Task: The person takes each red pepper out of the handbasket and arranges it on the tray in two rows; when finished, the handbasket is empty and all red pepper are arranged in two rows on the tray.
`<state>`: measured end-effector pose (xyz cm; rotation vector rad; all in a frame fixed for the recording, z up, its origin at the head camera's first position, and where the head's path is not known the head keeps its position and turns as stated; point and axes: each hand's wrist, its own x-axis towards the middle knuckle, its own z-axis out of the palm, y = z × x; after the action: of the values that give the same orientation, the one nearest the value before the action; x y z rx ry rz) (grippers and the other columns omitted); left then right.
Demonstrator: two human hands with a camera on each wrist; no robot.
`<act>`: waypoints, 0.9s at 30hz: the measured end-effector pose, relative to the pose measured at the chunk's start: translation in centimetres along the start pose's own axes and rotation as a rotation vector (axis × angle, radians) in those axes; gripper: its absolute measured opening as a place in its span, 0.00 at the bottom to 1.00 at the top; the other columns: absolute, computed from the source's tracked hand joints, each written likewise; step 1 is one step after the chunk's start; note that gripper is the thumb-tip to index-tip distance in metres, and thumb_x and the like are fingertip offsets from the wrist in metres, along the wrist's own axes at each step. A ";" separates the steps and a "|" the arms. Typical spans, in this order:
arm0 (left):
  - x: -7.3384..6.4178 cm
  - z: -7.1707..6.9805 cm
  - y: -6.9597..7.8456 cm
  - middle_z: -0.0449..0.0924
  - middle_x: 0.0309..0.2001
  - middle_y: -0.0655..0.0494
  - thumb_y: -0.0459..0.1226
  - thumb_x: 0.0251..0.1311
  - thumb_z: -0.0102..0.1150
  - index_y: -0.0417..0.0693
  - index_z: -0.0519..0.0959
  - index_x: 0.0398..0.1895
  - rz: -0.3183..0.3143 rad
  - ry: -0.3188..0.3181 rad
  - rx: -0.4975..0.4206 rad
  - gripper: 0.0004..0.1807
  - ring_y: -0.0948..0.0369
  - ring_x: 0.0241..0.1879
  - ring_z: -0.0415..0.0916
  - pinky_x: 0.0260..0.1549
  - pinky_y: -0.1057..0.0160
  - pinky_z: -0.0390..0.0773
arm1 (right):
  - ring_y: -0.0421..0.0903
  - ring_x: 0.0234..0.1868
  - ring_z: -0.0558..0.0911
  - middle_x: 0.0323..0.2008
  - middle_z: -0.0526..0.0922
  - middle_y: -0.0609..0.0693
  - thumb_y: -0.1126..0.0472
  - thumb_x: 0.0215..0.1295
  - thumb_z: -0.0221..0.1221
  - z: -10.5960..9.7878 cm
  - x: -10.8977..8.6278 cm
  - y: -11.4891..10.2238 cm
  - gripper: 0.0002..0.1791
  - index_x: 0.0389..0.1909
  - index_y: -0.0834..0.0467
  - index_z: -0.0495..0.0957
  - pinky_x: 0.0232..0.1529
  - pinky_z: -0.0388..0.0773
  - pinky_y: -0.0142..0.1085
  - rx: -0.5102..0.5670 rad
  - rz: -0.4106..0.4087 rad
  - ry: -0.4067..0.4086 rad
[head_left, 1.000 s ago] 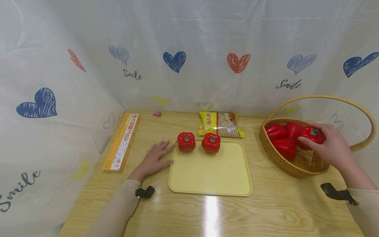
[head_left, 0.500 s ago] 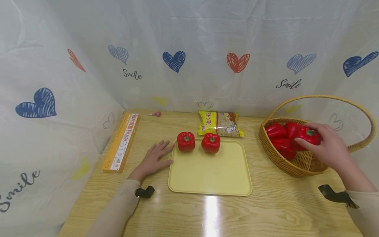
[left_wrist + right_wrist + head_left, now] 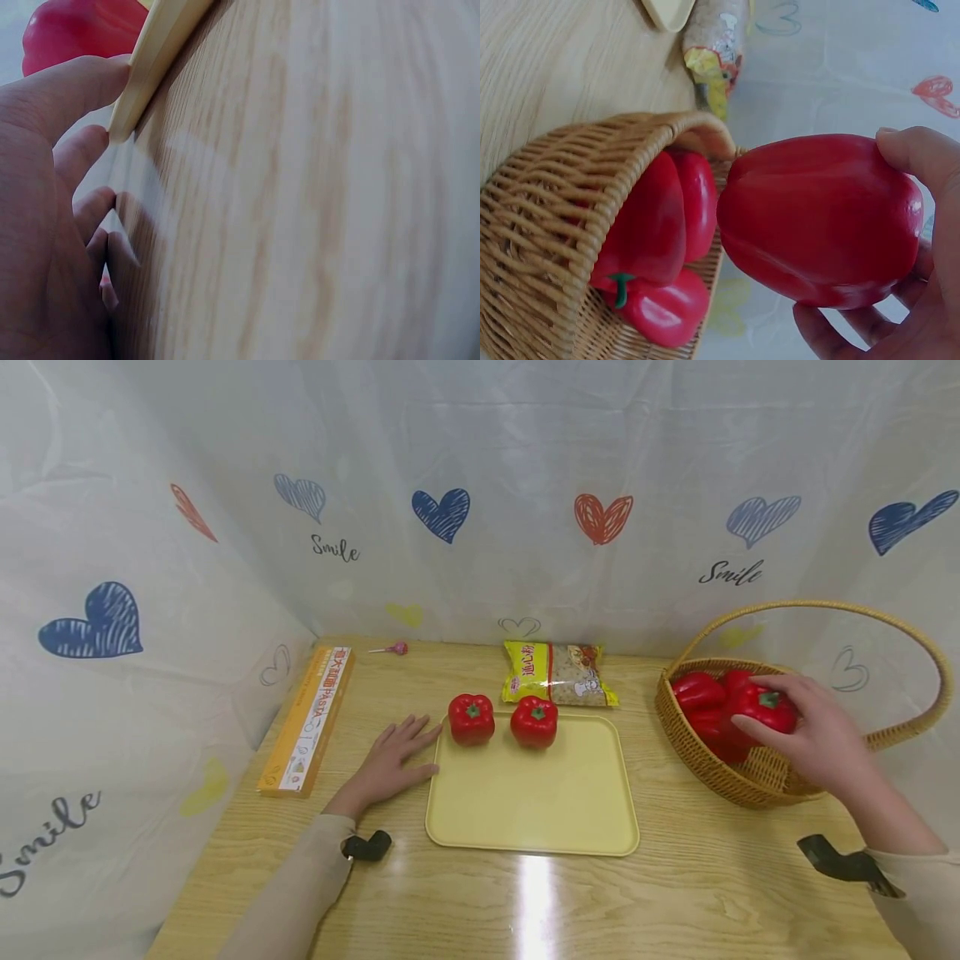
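Note:
My right hand (image 3: 825,739) grips a red bell pepper (image 3: 821,221) with a green stem, holding it over the wicker basket (image 3: 705,772). In the right wrist view the thumb lies on one side of the pepper and the fingers on the other. Several more red peppers (image 3: 649,225) lie inside the basket. My left hand (image 3: 393,764) rests at the left edge of the yellow tray (image 3: 532,802), its fingers spread and fingertips right at the rim. Two red bell peppers, a left one (image 3: 472,721) and a right one (image 3: 535,722), stand upright along the tray's far side.
Behind the tray lies a yellow-ended pasta bag (image 3: 558,675). A long orange pasta box (image 3: 307,722) lies at the left, with a pink lollipop (image 3: 397,648) near its far end. The basket's tall handle (image 3: 825,604) arches up at the right, before a heart-printed curtain (image 3: 517,460).
My right hand has moved left with the red bell pepper, over the basket. The left hand and the two peppers on the tray have stayed in place.

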<state>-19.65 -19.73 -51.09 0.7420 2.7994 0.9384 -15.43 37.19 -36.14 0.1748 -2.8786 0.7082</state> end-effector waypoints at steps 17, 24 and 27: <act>0.1 0.0 0.0 0.53 0.80 0.47 0.54 0.67 0.61 0.55 0.64 0.78 -0.012 -0.006 0.010 0.39 0.46 0.80 0.42 0.76 0.42 0.36 | 0.70 0.54 0.71 0.60 0.72 0.68 0.56 0.60 0.73 1.5 -0.6 -2.3 0.34 0.63 0.63 0.73 0.37 0.83 0.50 0.034 -0.080 0.002; 0.0 0.0 0.0 0.53 0.80 0.48 0.55 0.67 0.61 0.56 0.64 0.78 -0.014 -0.007 0.019 0.39 0.47 0.80 0.41 0.76 0.42 0.36 | 0.70 0.57 0.70 0.62 0.70 0.68 0.55 0.59 0.74 2.6 -0.9 -3.3 0.34 0.63 0.62 0.73 0.45 0.77 0.70 0.049 -0.090 -0.015; 0.0 0.0 0.0 0.53 0.80 0.48 0.55 0.67 0.61 0.56 0.64 0.78 -0.013 -0.006 0.016 0.39 0.47 0.80 0.41 0.76 0.42 0.36 | 0.70 0.57 0.70 0.62 0.70 0.68 0.55 0.59 0.74 3.1 -1.0 -3.7 0.34 0.63 0.60 0.73 0.47 0.75 0.72 0.072 -0.095 -0.019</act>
<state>-19.65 -19.69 -51.07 0.7267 2.8059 0.9113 -14.30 32.57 -37.34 0.3279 -2.8426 0.7963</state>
